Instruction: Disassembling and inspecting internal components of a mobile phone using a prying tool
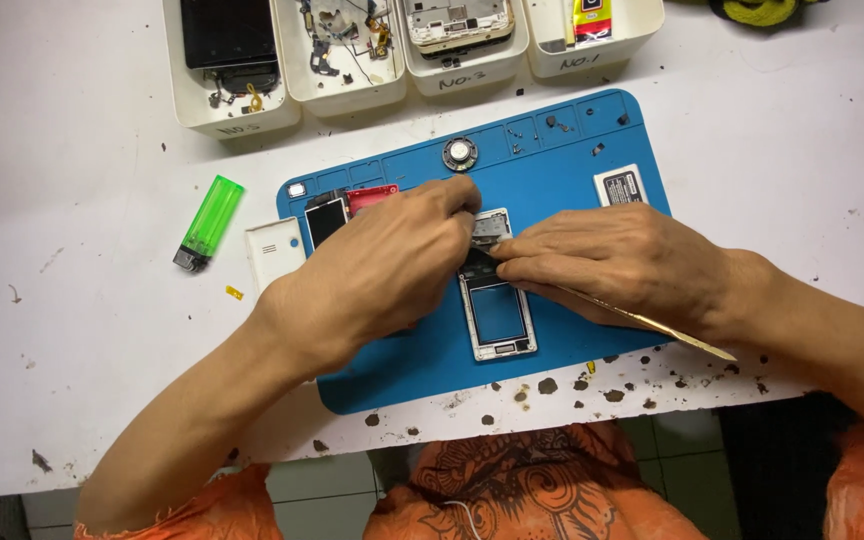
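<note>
Phone frame [498, 318] lying flat on blue mat [552, 180], mid worktop [82, 330]. Left hand [372, 270] over frame's upper end, fingers pinched on a small part there; part itself mostly hidden, probably a metal piece. Right hand [612, 265] beside it, fingers clenched on a thin metal pry tool [672, 332], tip at frame's top edge. Green lighter [210, 222] and white cover [274, 250] left of mat. Round speaker [460, 153] near mat's far edge. White trays [342, 90] beyond, holding parts.

White table [72, 380], blue mat [402, 385], green lighter [210, 222], trays [235, 112]
</note>
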